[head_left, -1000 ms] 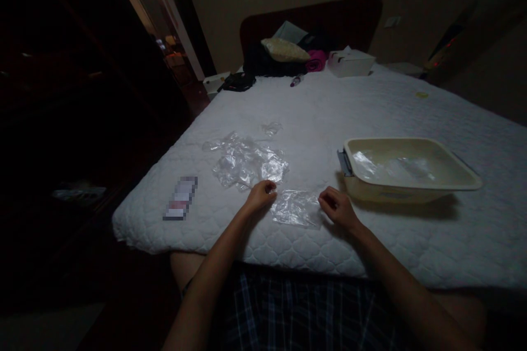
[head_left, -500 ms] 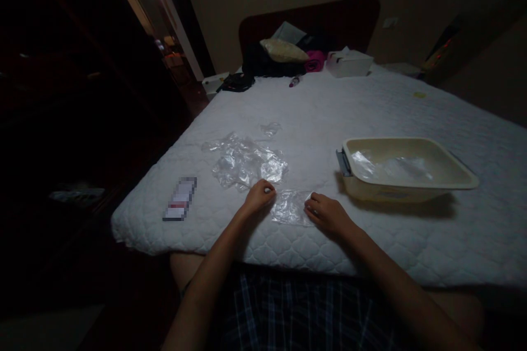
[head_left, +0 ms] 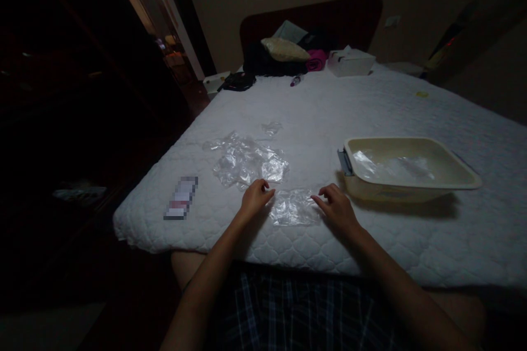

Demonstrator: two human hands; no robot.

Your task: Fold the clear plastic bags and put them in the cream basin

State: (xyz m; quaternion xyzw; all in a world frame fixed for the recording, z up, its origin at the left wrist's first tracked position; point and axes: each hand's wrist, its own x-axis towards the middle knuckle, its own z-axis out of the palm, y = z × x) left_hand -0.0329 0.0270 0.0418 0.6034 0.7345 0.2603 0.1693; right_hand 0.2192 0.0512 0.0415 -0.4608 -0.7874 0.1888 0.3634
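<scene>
A clear plastic bag (head_left: pixel 294 209) lies flat and wrinkled on the white quilted bed, between my two hands. My left hand (head_left: pixel 256 197) is at the bag's upper left corner, thumb and fingers apart, with nothing seen in it. At the right edge of the bag is my right hand (head_left: pixel 335 205), its thumb stretched toward the plastic and its fingers curved and parted. Just beyond my left hand spreads a loose pile of crumpled clear plastic bags (head_left: pixel 249 162). One small clear piece of plastic (head_left: pixel 272 128) lies apart behind that pile.
A cream plastic bin (head_left: pixel 411 194) with clear plastic inside stands on the bed at right. A pixelated phone-like item (head_left: pixel 181 198) lies left. Toward the headboard (head_left: pixel 313 16) are a pillow (head_left: pixel 285 50), dark cloth, a pink roll (head_left: pixel 316 60) and a white box (head_left: pixel 351 62).
Both hands have let go of the bag's ends and their fingers have spread. My right hand has shifted slightly right and up, and the bag stays flat on the bed.
</scene>
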